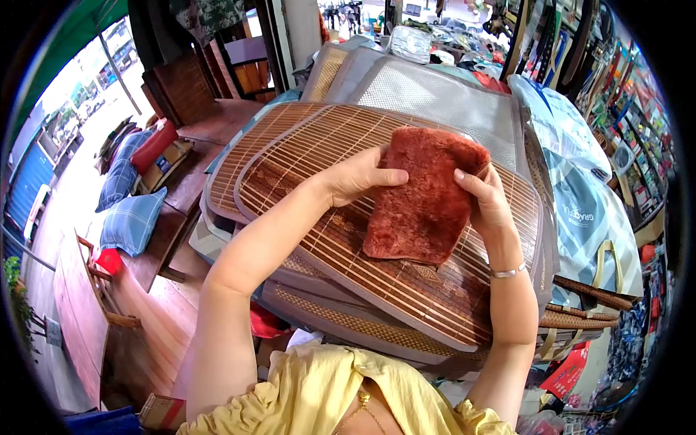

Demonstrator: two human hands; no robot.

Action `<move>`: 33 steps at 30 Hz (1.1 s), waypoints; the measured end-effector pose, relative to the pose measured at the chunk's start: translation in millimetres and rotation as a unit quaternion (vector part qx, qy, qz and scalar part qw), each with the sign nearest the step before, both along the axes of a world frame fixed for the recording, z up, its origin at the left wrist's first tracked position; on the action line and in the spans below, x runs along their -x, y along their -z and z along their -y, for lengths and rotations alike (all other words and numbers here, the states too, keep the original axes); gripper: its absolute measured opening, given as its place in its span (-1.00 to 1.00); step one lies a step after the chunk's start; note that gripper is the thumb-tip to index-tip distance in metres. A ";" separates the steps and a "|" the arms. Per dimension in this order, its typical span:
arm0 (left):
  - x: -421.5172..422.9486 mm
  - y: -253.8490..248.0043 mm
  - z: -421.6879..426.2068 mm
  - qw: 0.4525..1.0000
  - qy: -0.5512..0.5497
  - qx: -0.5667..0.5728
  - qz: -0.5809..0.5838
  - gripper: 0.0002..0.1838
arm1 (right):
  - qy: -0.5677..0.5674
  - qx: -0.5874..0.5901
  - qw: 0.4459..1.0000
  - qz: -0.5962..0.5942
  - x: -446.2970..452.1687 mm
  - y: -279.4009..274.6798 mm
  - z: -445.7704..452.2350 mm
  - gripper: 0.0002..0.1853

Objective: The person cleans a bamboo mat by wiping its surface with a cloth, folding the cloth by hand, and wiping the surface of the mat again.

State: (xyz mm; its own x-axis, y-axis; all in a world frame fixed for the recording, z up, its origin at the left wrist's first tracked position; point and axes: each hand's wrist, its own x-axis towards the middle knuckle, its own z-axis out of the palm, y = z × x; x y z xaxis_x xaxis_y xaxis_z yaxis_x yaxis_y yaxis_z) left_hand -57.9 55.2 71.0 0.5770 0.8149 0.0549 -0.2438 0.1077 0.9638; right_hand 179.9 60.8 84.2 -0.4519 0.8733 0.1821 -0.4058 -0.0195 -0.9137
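A reddish-brown plush piece (424, 206) is held up between both hands above a stack of mats. My left hand (359, 176) grips its upper left edge, thumb on the front and the fingers hidden behind. On the upper right side, my right hand (487, 197) pinches it the same way, with a bracelet on that wrist. Beneath the piece lies a brown slatted bamboo mat (290, 185) with a grey border, overlapping similar mats.
Silvery woven mats (442, 98) lie behind the bamboo ones. Clear bags with printed fabric (580, 210) stand at the right, beside shelves of goods. A blue cushion (134, 221) rests on a wooden bench at the left.
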 end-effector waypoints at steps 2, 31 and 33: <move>-3.8 0.5 5.6 1.000 -0.016 0.010 0.005 -0.06 | 0.037 0.012 0.999 0.004 -3.9 0.0 -1.4 -0.52; -66.3 -4.8 41.5 0.935 -0.050 0.105 0.335 -0.53 | 0.276 -0.679 0.498 0.463 -6.3 -45.2 60.1 -0.45; -61.5 -2.2 42.0 0.972 -0.016 0.030 0.234 -0.42 | 0.284 -0.706 0.428 0.487 -21.8 -44.5 70.7 -0.55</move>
State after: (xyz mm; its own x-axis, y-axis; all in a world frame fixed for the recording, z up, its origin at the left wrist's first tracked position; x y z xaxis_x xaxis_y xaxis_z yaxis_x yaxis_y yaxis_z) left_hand 3.6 13.1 73.2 0.4751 0.8415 0.2573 -0.6574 0.1451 0.7394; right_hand 201.8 -9.9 128.7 -0.7023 0.2227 0.6762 0.6087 0.6804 0.4081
